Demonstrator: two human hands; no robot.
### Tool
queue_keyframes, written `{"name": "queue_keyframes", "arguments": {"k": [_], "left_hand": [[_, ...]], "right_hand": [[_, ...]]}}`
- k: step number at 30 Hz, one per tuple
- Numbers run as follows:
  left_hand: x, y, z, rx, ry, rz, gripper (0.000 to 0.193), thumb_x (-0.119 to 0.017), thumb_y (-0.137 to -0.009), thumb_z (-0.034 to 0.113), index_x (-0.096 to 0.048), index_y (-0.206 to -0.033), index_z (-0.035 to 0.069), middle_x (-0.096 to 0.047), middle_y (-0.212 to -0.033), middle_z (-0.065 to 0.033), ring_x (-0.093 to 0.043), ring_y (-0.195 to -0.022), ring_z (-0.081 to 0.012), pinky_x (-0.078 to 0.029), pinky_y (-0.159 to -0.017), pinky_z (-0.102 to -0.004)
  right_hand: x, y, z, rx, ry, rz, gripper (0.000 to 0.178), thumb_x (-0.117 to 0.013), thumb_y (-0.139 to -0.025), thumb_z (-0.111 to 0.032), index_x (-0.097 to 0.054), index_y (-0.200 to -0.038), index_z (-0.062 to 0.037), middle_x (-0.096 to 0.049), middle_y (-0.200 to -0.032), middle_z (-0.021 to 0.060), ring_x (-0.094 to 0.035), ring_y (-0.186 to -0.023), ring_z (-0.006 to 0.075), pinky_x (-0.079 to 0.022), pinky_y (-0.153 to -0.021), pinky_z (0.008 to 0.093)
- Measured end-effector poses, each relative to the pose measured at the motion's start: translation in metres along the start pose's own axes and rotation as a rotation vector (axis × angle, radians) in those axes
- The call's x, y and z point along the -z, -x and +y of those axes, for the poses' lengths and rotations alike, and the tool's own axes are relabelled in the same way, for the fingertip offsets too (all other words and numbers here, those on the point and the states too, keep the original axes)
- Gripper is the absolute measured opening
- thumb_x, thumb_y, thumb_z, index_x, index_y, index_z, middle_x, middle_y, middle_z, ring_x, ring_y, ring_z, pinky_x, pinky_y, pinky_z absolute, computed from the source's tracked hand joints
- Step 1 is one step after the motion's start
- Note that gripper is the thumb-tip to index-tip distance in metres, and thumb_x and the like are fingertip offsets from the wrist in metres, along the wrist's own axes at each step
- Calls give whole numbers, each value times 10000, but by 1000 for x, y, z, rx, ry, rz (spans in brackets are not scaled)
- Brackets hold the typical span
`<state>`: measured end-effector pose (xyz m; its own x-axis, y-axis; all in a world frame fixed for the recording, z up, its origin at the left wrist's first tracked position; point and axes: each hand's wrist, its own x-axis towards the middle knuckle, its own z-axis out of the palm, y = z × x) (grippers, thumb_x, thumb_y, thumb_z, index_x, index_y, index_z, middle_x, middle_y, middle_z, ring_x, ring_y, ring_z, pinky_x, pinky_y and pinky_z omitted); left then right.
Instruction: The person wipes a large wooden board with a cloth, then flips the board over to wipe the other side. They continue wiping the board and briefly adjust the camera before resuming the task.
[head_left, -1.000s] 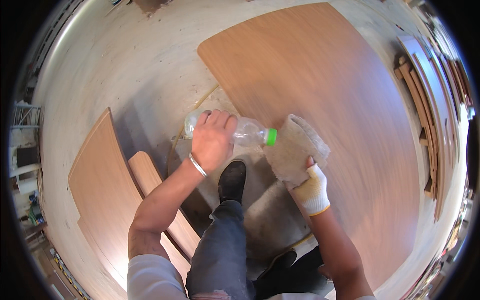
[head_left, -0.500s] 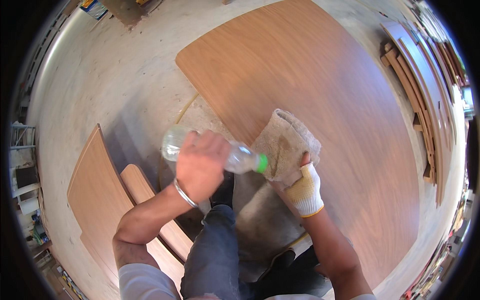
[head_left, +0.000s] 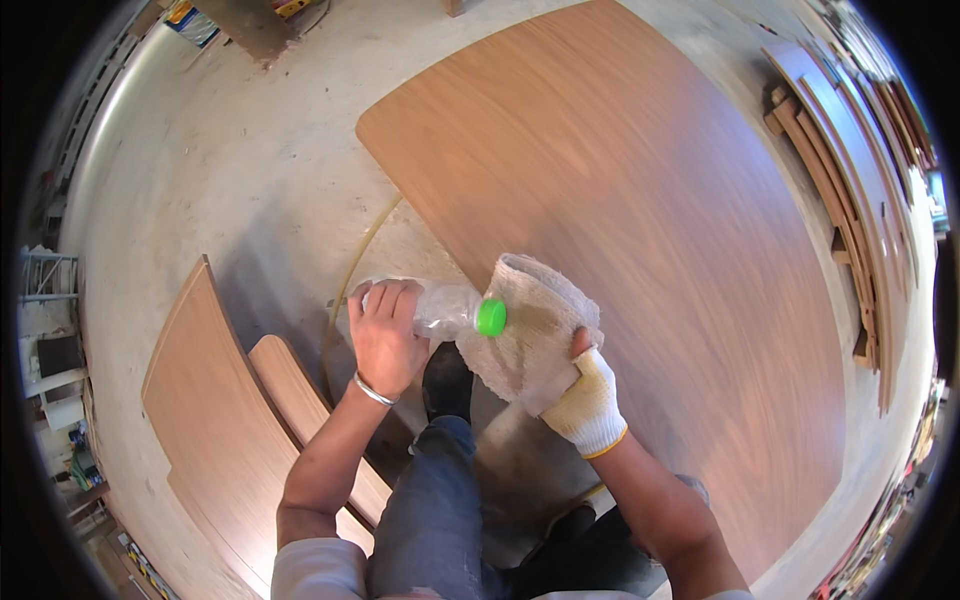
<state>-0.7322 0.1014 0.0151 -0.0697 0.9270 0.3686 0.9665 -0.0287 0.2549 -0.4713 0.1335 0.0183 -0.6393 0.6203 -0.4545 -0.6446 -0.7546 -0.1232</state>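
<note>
My bare left hand [head_left: 388,340], a silver bangle at its wrist, is wrapped round a clear plastic bottle [head_left: 442,308]. The bottle lies nearly level, its green cap [head_left: 491,317] pointing right against or just over a folded beige cloth [head_left: 525,330]. Gripping that cloth by its lower right side is my right hand [head_left: 588,400], in a white and yellow glove that leaves the thumb tip bare. Its other fingers are hidden behind the cloth. Both hands are held above the near left edge of a large wood-grain tabletop [head_left: 690,250].
At the left, smaller wood-grain boards [head_left: 205,390] lean or lie near my leg. A yellowish hose [head_left: 362,245] curves across the concrete floor [head_left: 250,150]. Stacked long boards [head_left: 840,190] stand along the right, and a post base [head_left: 248,28] is at the far left.
The cloth and my right hand have moved left and slightly down. My left hand has turned, bringing the bottle closer to level, its cap now more toward me and left of before.
</note>
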Motion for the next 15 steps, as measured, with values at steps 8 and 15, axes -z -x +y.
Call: {"name": "queue_keyframes", "arguments": {"k": [8, 15], "left_hand": [[-46, 35, -117, 890, 466, 180, 468, -877, -752, 122, -642, -1132, -19, -727, -1125, -145, -691, -1067, -270, -512, -973, -397], [-88, 44, -262, 999, 538, 523, 538, -847, -800, 61, -595, -1266, -34, -675, -1267, -127, -646, -1159, -238, -496, -1025, -362]], "right_hand": [[39, 55, -75, 257, 963, 446, 543, -570, -1045, -360, -505, -1462, -19, -581, -1401, 116, -561, -1286, 198, -474, -1054, 392], [48, 62, -76, 381, 2558, -837, 355, -730, -767, -342, -727, -1074, -164, -616, -1205, 91, -553, -1186, 357, -430, -1027, 568]]}}
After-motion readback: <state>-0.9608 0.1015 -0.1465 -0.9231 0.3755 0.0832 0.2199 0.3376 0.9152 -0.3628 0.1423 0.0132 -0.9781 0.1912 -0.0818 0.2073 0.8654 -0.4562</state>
